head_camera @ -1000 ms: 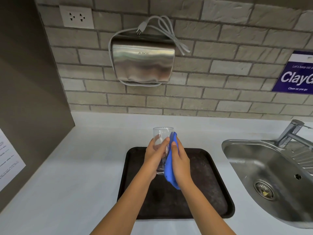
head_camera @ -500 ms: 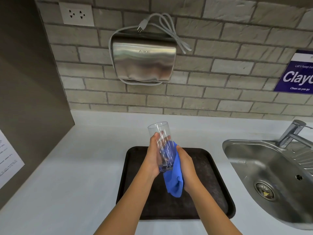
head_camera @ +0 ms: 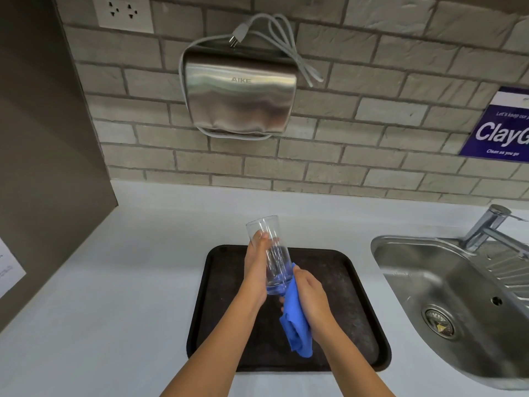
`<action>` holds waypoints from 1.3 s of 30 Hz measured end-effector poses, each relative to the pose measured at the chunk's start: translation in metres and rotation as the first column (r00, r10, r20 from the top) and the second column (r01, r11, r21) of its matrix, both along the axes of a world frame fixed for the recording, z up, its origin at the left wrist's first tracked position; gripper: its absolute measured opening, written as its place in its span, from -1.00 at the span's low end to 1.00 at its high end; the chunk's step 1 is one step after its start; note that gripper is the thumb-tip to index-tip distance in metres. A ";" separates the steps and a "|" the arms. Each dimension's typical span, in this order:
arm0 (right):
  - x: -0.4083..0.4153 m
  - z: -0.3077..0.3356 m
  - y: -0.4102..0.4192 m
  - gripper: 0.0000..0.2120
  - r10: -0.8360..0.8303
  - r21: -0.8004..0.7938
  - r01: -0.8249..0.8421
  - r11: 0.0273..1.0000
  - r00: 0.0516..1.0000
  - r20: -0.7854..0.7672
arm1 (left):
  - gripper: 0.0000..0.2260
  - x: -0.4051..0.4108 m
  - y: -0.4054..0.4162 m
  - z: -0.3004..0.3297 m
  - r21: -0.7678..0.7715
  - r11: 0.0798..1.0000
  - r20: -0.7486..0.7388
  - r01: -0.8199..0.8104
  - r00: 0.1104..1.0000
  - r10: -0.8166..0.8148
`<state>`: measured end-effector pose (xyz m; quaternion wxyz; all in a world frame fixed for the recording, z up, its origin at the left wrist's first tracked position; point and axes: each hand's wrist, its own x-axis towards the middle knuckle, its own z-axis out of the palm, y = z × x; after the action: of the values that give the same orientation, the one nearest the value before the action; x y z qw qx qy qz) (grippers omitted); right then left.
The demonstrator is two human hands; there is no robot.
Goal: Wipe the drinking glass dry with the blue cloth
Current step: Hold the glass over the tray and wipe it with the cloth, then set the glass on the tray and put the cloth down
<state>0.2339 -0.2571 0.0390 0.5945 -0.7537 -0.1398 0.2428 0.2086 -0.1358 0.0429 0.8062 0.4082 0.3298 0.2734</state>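
The glass (head_camera: 272, 253) is held in the air above the tray (head_camera: 357, 282), tilted so its open mouth points up and away toward the wall and its base points down toward the person. It is clear and holds nothing that can be seen. The left hand (head_camera: 256, 270) has its grip clamped around the glass's middle, fingers wrapped over the side that faces the person. The right hand (head_camera: 310, 299) has its grip clamped on the cloth (head_camera: 296, 325), pressing its upper part against the base of the glass; the rest of the cloth hangs bunched below the hand, over the tray. The tray is dark, lies flat on the white tabletop (head_camera: 114, 282), and carries nothing on its surface. To the right of the tray, set into the tabletop, the steel sink (head_camera: 415, 282) is bare down to its drain, with the tap (head_camera: 483, 227) at its far edge. On the brick wall beyond the tray hangs a steel dryer (head_camera: 239, 93) with its cord looped over the top.
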 end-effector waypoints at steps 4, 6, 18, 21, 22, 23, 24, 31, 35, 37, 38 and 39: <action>-0.003 -0.002 -0.010 -0.67 0.058 -0.149 -0.029 0.988 0.978 0.198 | -0.64 -0.002 0.001 -0.015 0.219 0.976 -0.029 -0.011 0.999 0.018; -0.007 -0.002 -0.014 -0.68 0.073 -0.180 -0.025 0.983 0.960 0.269 | -0.59 -0.004 0.001 -0.024 0.298 0.955 -0.053 0.004 0.999 0.013; -0.042 -0.004 -0.004 -0.56 0.002 -0.135 0.094 0.986 0.814 0.581 | -0.33 -0.017 -0.005 -0.045 0.497 0.848 -0.224 0.186 0.971 -0.082; -0.052 -0.002 0.001 -0.55 -0.019 -0.073 0.082 0.994 0.781 0.624 | -0.71 -0.014 -0.003 -0.039 0.379 0.908 -0.189 0.177 0.976 -0.111; -0.055 -0.002 0.005 -0.56 -0.041 -0.045 0.086 0.995 0.791 0.610 | -0.80 -0.013 -0.001 -0.038 0.349 0.921 -0.184 0.174 0.976 -0.114; -0.058 -0.001 0.006 -0.59 -0.073 -0.014 0.099 0.995 0.816 0.574 | -0.78 -0.012 0.000 -0.036 0.336 0.926 -0.185 0.172 0.976 -0.114; -0.061 0.002 0.013 -0.64 -0.114 0.026 0.118 0.993 0.846 0.520 | -0.73 -0.014 0.002 -0.034 0.341 0.918 -0.207 0.201 0.969 -0.135; -0.082 0.012 0.039 -0.51 -0.015 0.065 -0.017 0.998 0.888 0.460 | -0.68 -0.070 0.011 -0.018 0.353 0.899 -0.222 0.260 0.956 -0.190; -0.095 0.012 0.054 -0.45 0.133 0.074 -0.193 0.978 0.863 0.486 | -0.53 -0.125 0.029 -0.010 0.350 0.915 -0.180 0.201 0.973 -0.145; -0.103 0.014 0.068 -0.45 0.155 0.100 -0.226 0.969 0.870 0.468 | -0.47 -0.150 0.040 0.000 0.372 0.908 -0.171 0.195 0.975 -0.140; -0.107 0.014 0.076 -0.44 0.173 0.118 -0.250 0.961 0.877 0.448 | -0.49 -0.161 0.045 0.005 0.404 0.893 -0.177 0.198 0.975 -0.137; -0.112 0.014 0.082 -0.44 0.200 0.142 -0.279 0.950 0.890 0.411 | -0.52 -0.172 0.050 0.009 0.429 0.883 -0.179 0.190 0.976 -0.123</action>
<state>0.1222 -0.1747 0.0532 0.5915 -0.7011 -0.3713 0.1438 0.0368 -0.0855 0.0522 0.6849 0.6253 0.2830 0.2444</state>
